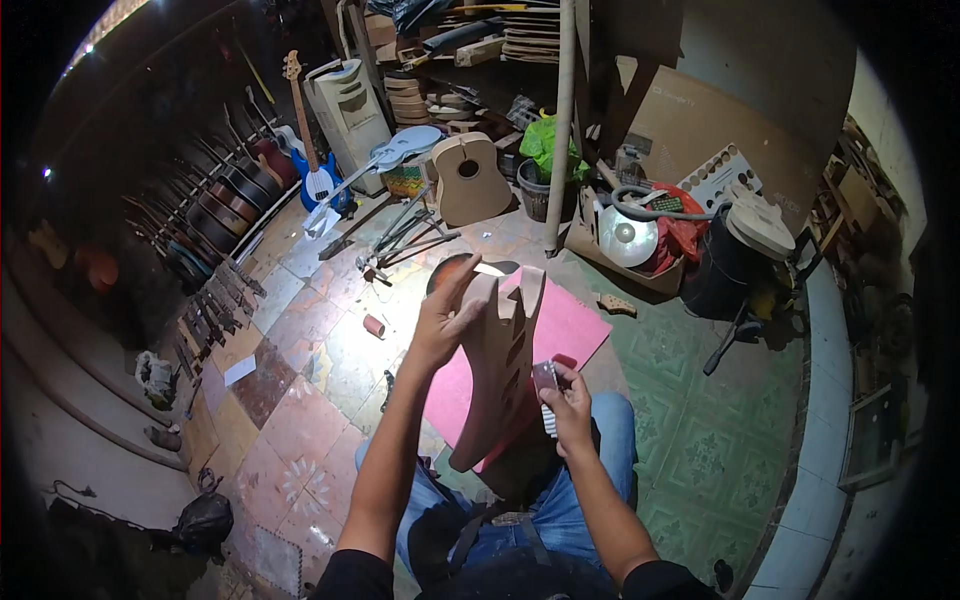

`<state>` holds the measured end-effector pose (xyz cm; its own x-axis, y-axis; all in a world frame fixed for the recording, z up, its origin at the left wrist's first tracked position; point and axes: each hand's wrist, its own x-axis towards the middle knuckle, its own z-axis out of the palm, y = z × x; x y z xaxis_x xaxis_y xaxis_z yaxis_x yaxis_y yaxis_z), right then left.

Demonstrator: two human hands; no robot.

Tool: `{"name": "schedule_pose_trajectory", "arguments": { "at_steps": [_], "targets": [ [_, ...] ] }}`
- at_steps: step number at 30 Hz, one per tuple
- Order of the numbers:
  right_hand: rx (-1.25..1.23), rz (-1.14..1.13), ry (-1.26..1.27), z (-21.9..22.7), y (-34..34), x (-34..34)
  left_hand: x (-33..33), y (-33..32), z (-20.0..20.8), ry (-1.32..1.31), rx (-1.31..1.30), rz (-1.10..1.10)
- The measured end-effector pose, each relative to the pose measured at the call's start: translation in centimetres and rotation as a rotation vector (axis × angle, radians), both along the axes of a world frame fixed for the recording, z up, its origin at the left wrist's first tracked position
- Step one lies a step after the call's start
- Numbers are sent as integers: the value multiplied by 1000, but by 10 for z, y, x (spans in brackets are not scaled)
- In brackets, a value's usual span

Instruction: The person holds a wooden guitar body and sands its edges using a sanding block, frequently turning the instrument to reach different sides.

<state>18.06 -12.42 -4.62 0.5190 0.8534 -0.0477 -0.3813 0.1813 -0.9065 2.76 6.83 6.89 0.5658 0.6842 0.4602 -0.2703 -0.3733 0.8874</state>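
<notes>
An unfinished wooden guitar body (485, 370) stands on edge between my knees, with routed pockets showing along its right side. My left hand (445, 325) grips its upper far end, thumb and fingers around the edge. To the right of the body and apart from it, my right hand (572, 410) is closed on a small block with reddish-brown sandpaper (545, 376) and a pale ribbed lower part. Beneath the body lies a pink sheet (575, 325). A dark sunburst-coloured curved piece (448, 272) shows partly behind my left fingers.
A roll of red sandpaper (374, 325) lies on the tiles to the left. Ahead are an acoustic guitar body (470, 185), a blue electric guitar (318, 180) and a pole (561, 150). A cardboard box (640, 275) and a black bucket (715, 265) stand at right.
</notes>
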Motion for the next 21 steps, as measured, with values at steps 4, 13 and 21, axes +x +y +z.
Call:
{"name": "schedule_pose_trajectory", "arguments": {
  "at_steps": [4, 13, 21],
  "targets": [
    [-83, 11, 50, -26, -20, -7, -24, -11, 35, 210, 0, -20],
    [-179, 67, 114, -48, -43, -18, -31, 5, 19, 319, 87, 97],
    [-249, 94, 206, -70, -51, -19, -19, 38, -3, 80, 62, 275]
  ]
}}
